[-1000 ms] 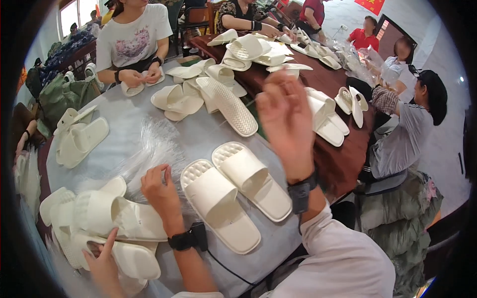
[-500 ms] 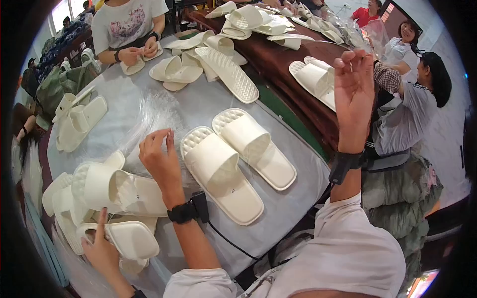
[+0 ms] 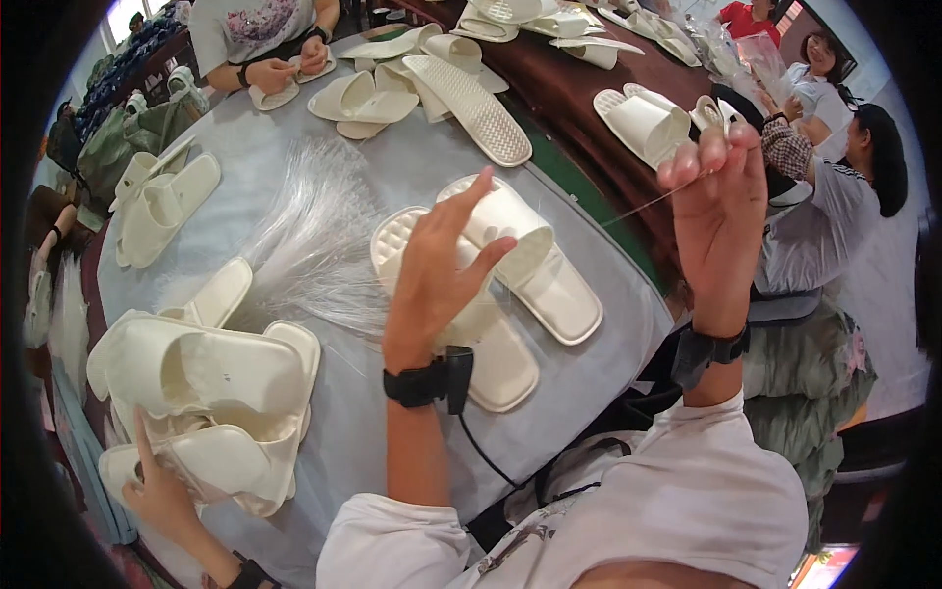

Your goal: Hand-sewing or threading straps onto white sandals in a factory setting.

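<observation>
Above a pair of cream slide slippers (image 3: 564,294), my left hand (image 3: 432,280) is open, its thumb and index finger spread apart. It covers much of the left slipper (image 3: 505,363) of the pair. Raised at the right, my right hand (image 3: 721,221) pinches a thin clear strand (image 3: 653,204) between its fingertips. The strand runs down to the left and fades from sight over the table edge. A loose fan of clear plastic strands (image 3: 319,236) lies on the grey-covered table, left of the pair.
Slippers are piled at the left (image 3: 226,368), where another person's hand (image 3: 162,496) touches one. A person across the table (image 3: 260,44) handles a slipper. More slippers (image 3: 471,113) lie at the back. A brown-covered table (image 3: 589,108) stands beyond, with people at the right.
My left hand has moved right, over the slipper pair, and its fingers have spread. A clear strand now shows at my right fingertips. The view has shifted, and the left slipper pile has been rearranged.
</observation>
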Available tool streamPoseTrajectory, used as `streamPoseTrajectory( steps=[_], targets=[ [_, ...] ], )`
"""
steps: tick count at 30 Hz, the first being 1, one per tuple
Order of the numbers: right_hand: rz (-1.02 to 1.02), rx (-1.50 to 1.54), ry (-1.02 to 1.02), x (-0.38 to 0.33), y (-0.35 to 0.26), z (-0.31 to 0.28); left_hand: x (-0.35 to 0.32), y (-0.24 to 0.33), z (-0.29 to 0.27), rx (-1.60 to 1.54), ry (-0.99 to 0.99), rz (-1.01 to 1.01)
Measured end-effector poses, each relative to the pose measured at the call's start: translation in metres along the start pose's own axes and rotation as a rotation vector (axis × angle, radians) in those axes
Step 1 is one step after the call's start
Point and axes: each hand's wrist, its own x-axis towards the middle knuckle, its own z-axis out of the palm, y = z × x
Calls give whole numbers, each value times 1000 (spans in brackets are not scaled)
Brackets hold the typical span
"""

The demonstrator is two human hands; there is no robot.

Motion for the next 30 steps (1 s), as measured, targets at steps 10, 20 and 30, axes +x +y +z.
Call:
streamPoseTrajectory(
  steps=[10,20,30],
  targets=[
    [122,-18,-90,-22,12,28,-1,11,6,-62,-239,105],
    [278,852,-83,-34,-41,-9,1,-3,4,27,48,108],
    [540,-1173,-212,-50,12,36,8,13,7,182,190,387]
  ],
)
